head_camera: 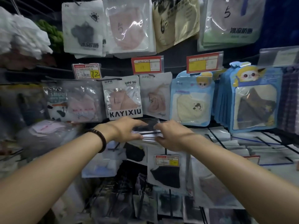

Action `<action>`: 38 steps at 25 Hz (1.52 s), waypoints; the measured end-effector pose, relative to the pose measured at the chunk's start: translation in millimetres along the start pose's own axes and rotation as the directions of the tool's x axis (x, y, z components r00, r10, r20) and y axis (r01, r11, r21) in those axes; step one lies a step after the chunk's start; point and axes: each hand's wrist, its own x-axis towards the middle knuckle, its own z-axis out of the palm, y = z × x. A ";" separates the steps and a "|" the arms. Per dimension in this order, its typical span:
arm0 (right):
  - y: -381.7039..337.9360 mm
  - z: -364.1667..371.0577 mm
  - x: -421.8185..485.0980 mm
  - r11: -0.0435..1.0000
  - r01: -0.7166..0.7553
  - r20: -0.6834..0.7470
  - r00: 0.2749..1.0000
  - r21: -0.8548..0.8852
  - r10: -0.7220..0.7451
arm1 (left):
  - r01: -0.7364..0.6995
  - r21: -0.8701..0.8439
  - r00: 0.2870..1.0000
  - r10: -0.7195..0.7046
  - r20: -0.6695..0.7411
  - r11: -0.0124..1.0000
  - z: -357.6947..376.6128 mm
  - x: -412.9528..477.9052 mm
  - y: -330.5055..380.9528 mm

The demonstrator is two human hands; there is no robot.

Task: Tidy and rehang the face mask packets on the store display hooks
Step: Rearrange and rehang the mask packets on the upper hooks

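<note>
Hanging on dark rack (176, 62): packet (123, 97) reading "KAYIXIU", "UPF 50"; tag (87, 71) marked "12". Left hand (127, 128) and right hand (169, 135) grip a blurred stack (148, 129) from either side, just below that packet.

Is wearing a dark, round-beaded bracelet (101, 139) just behind the left hand (127, 128); both forearms (56, 172) are showing bare.

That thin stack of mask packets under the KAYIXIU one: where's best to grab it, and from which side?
By its two ends, one hand from each side, as the left hand and right hand grip it. The stack of packets lies flat, thin and glossy, so pinching both ends should keep the layers squared; a one-sided grip would likely let them fan out.
</note>
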 end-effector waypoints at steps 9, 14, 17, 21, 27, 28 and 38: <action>20.7 3.0 10.1 0.992 0.019 -0.032 0.999 0.122 -0.016 | -0.162 0.259 0.986 0.168 0.001 0.952 -0.5 0.1 -10.2; 11.1 -2.9 11.3 0.998 0.006 -0.059 0.998 0.059 -0.002 | -0.184 0.210 0.981 0.193 -0.024 0.960 6.0 1.8 -24.4; -6.4 1.2 8.6 0.998 -0.039 -0.091 0.995 -0.046 0.035 | -0.209 0.165 0.966 0.230 -0.120 0.964 3.9 -3.7 -35.8; -29.7 3.7 12.9 0.978 -0.207 -0.258 0.943 0.041 0.210 | -0.282 0.178 0.868 0.330 -0.372 0.943 2.1 -14.2 -51.7; -65.2 16.1 12.3 0.959 -0.225 -0.551 0.785 0.172 0.283 | -0.422 0.050 0.772 0.388 -0.503 0.905 7.7 -15.7 -87.3; -70.2 16.9 12.3 0.951 -0.250 -0.561 0.767 0.185 0.311 | -0.431 0.044 0.760 0.389 -0.520 0.901 9.3 -17.3 -89.4; -177.5 41.0 -55.5 0.957 -0.243 -0.925 0.303 0.158 0.229 | -0.527 -0.847 0.761 -0.478 -0.437 -0.065 21.9 -129.7 -11.8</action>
